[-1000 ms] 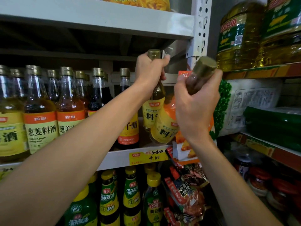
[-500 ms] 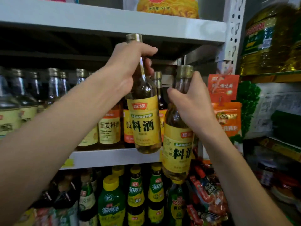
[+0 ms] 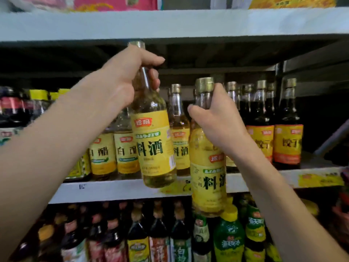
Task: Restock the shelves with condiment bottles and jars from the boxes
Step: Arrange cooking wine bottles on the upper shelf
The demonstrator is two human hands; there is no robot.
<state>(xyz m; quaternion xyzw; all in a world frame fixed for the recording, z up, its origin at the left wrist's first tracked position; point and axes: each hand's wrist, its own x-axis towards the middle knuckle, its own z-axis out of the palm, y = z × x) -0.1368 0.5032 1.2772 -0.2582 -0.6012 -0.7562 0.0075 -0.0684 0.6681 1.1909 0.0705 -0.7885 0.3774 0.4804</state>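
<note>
Left hand (image 3: 122, 82): fingers curled round the neck of a yellow-label bottle (image 3: 153, 140) — held before the middle shelf (image 3: 117, 190);
Right hand (image 3: 217, 118): grips a second bottle (image 3: 206, 174) by its neck — lower, overlapping the shelf's front edge

Location type: retail grocery shop. Tiers of grey-white metal shelf boards (image 3: 170, 23) span the view from 9 to 3 o'clock. At 3 o'clock, identical dark glass bottles with orange-yellow labels (image 3: 287, 118) stand in rows. A yellow paper price tag (image 3: 319, 180) sits on the shelf edge at 4 o'clock. At 6 o'clock, dark sauce bottles with printed labels (image 3: 137, 235) fill the lower tier.
</note>
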